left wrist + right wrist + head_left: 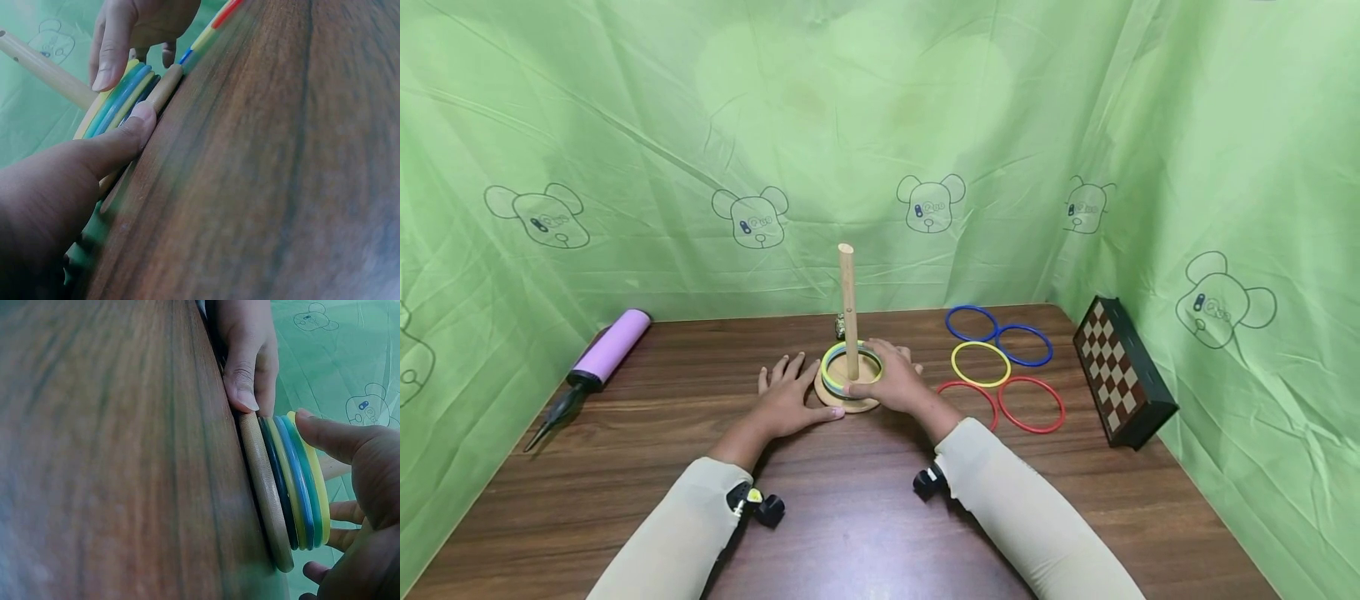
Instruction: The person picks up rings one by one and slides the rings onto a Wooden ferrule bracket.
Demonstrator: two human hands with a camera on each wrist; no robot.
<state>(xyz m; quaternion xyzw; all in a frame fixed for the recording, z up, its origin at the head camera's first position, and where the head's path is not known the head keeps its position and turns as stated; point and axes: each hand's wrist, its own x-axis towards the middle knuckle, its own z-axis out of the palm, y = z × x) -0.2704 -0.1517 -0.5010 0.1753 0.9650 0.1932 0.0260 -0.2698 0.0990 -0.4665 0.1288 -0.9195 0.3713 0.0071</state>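
Observation:
A round wooden base (859, 407) with an upright wooden peg (849, 308) stands mid-table. Several rings are stacked around the peg: a yellow ring (310, 478) on top, then green, blue, yellow and dark ones nearest the base. My right hand (897, 379) holds the top yellow ring, thumb at its near side and fingers at its far side. At the left of the base, my left hand (786, 404) has its fingers spread, and its thumb (145, 115) touches the base's edge. The stack hides part of the right fingers in the right wrist view.
Right of the base lie two blue rings (1025, 364), a yellow ring (955, 358) and two red rings (1063, 408). A checkered board box (1123, 375) stands at the right edge. A purple hand pump (613, 348) lies far left. Behind the peg sits a small object (839, 326).

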